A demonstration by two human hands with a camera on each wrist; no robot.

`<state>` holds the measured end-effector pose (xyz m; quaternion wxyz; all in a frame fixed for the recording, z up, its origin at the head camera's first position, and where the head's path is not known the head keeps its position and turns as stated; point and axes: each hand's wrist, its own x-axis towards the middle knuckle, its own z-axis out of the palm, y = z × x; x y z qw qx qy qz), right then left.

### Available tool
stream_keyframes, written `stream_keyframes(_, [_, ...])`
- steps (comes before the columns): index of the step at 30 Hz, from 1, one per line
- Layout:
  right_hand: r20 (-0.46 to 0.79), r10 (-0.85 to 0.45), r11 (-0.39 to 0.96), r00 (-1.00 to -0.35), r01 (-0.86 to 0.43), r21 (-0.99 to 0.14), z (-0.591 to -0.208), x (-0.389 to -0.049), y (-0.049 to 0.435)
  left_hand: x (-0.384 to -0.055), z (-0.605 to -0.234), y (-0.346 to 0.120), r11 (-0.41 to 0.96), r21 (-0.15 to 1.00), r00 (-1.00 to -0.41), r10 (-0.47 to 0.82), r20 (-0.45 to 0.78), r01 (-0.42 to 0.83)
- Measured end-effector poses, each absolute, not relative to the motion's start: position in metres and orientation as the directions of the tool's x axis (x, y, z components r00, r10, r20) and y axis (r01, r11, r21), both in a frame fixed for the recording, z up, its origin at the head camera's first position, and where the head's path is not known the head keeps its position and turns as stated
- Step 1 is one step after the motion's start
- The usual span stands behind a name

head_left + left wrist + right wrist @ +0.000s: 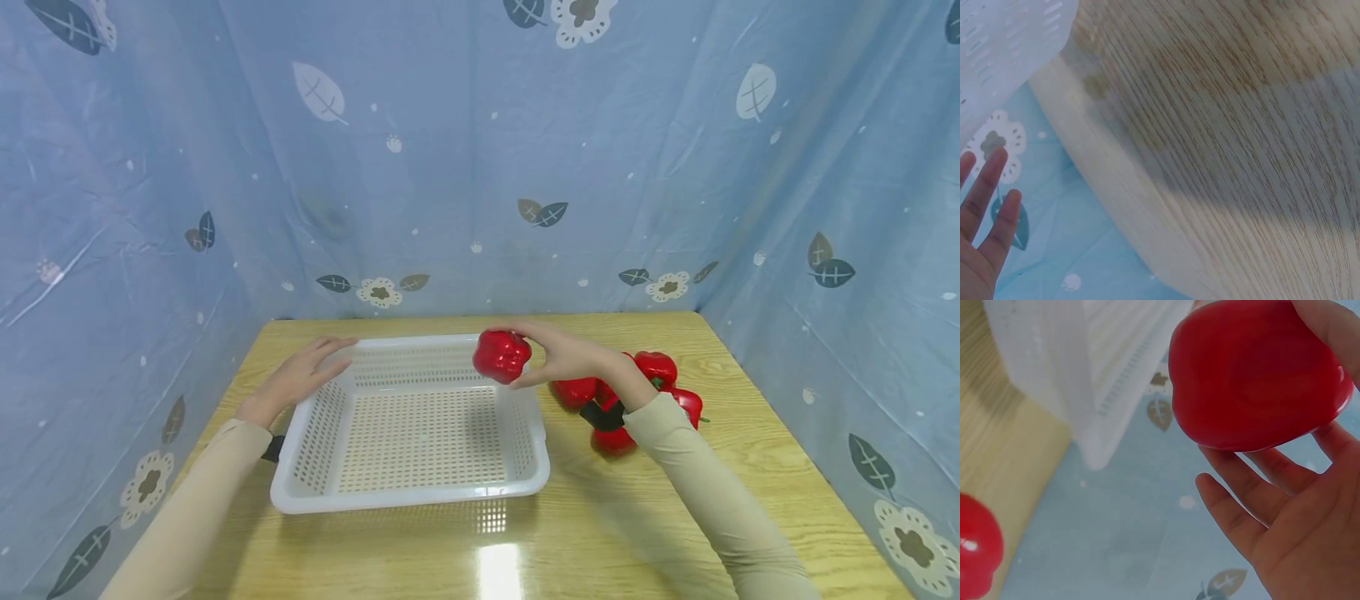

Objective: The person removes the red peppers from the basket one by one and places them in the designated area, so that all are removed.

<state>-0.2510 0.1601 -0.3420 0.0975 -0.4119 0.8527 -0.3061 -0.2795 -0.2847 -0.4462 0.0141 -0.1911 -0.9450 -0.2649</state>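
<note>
My right hand (pixel 566 354) grips a glossy red bell pepper (pixel 501 357) between thumb and fingers, above the back right corner of a white slotted plastic basket (pixel 408 497). In the right wrist view the smooth red pepper (pixel 1254 375) fills the upper right, with fingers under it and the thumb over it. My left hand (pixel 303 375) is at the basket's back left corner, fingers extended over the rim. The left wrist view has the spread fingers (pixel 1000 228) beside the basket wall (pixel 1016 50), holding nothing. The basket's slotted floor shows between both hands.
Several more red bell peppers (pixel 656 367) lie in a group right of the basket, partly hidden by my right forearm. All stand on a wood-grain table (pixel 360 558). A blue patterned curtain (pixel 450 167) surrounds the table at the back and sides.
</note>
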Motion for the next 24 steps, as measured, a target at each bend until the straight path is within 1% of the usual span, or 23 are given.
stream_keyframes(6, [0.106,-0.729,0.487,-0.676,-0.621,-0.614,-0.346,-0.25,0.179,-0.28,-0.447,-0.285,0.782,0.483,-0.916,0.379,0.134,0.394])
stream_keyframes(15, [0.115,-0.663,0.507,-0.74,-0.556,-0.659,-0.352,-0.242,0.208,-0.283,-0.449,-0.286,0.782,0.482,-0.916,0.376,0.143,0.396])
stream_keyframes(24, [0.148,-0.612,0.582,-0.777,-0.569,-0.58,-0.362,-0.231,0.23,-0.283,-0.451,-0.287,0.775,0.475,-0.907,0.388,0.164,0.417])
